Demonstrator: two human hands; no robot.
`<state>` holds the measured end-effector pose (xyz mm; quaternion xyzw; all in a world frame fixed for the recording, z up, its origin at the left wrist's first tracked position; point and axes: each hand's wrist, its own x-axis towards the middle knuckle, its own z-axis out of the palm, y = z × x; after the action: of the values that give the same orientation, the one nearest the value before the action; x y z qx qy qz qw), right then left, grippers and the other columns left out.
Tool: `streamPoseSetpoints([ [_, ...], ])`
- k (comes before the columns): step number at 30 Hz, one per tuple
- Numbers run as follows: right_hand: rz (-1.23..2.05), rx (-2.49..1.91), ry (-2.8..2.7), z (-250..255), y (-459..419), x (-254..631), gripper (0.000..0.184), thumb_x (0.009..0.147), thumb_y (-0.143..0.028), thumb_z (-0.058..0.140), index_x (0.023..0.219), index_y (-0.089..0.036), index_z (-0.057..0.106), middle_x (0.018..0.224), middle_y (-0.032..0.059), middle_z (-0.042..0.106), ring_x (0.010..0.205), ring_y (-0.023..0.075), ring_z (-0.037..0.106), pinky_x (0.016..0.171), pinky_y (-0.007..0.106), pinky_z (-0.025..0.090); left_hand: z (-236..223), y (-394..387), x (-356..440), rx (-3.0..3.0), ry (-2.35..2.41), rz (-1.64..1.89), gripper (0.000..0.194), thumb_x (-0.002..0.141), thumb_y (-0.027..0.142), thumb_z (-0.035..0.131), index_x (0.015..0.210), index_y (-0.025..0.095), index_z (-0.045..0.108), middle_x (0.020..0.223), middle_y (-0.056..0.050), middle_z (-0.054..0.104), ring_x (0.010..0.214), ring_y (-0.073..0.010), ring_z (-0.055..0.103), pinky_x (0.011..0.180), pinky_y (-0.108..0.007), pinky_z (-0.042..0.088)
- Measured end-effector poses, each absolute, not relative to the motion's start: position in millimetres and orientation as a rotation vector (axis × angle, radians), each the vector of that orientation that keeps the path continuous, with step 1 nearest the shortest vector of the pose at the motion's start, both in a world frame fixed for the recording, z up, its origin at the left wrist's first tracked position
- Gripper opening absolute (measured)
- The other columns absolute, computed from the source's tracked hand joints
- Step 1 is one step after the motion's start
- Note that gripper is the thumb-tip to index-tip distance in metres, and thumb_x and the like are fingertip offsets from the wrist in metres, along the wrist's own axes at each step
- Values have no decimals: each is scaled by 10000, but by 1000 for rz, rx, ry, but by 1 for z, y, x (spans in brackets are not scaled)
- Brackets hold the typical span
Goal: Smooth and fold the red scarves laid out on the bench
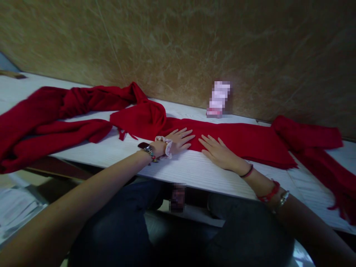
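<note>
A red scarf [244,139] lies flat and folded lengthwise along the white table. My left hand [179,141] rests on its near edge, palm down with fingers spread, and wears a ring, a scrunchie and a watch. Just to the right, my right hand [218,151] also lies flat on the cloth, fingers stretched out. Neither hand grips the fabric. To the left of my hands, more red fabric [83,100] is bunched in loose folds, with a fringe showing near its middle. Another red fringed piece [308,137] is heaped at the right end.
The white table [178,172] is narrow and runs along a brown marbled wall [167,44]. A blurred-out pink and white item [219,99] stands against the wall. A brown stick-like piece [12,74] lies far left. My legs are under the table's near edge.
</note>
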<state>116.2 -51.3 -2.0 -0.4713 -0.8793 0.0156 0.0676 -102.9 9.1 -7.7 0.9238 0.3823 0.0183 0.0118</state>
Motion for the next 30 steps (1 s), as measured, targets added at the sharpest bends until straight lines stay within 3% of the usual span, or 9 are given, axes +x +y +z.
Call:
streamPoseSetpoints([
  [5,155,-1537,-2682,2,-53,129,501,909,-303,210,1392,-184,266,1451,81,251,1324,263,198,1035,545,205,-5,6,-102,2873,1173,-51,486,926,359,275,1384,197,260,1458,-65,199,1343,-209,135,1080,-385,158],
  [10,123,-1654,-2506,4,-40,113,521,904,-348,218,1379,-147,294,1445,132,251,1327,273,182,1024,544,226,1,3,-101,2858,1223,-99,498,916,349,290,1375,155,273,1448,-94,214,1343,-206,133,1078,-368,166],
  [15,45,-1684,-2656,1,-30,96,544,903,-357,210,1391,-123,263,1459,108,221,1330,264,182,1041,517,204,4,2,-100,2842,1251,-141,520,916,354,295,1382,127,257,1450,-101,205,1342,-211,137,1086,-358,152],
  [22,-175,-2109,-2561,6,-29,193,523,896,-349,208,1374,-165,315,1440,97,277,1318,305,203,1002,599,191,4,3,-100,2813,1246,-131,526,909,350,321,1374,107,282,1446,-109,206,1338,-231,153,1085,-374,159],
  [24,-114,-2136,-2481,8,-32,225,518,900,-338,193,1374,-172,320,1450,92,253,1316,310,203,994,574,230,-2,6,-101,2816,1245,-100,522,906,343,330,1372,111,289,1443,-102,216,1336,-227,162,1084,-371,160],
  [30,-150,-2211,-2250,12,-32,258,569,907,-354,139,1371,-67,305,1421,210,261,1287,373,242,948,596,276,-12,12,-103,2867,1240,5,500,882,356,371,1337,149,358,1430,-84,270,1324,-219,212,1063,-367,222],
])
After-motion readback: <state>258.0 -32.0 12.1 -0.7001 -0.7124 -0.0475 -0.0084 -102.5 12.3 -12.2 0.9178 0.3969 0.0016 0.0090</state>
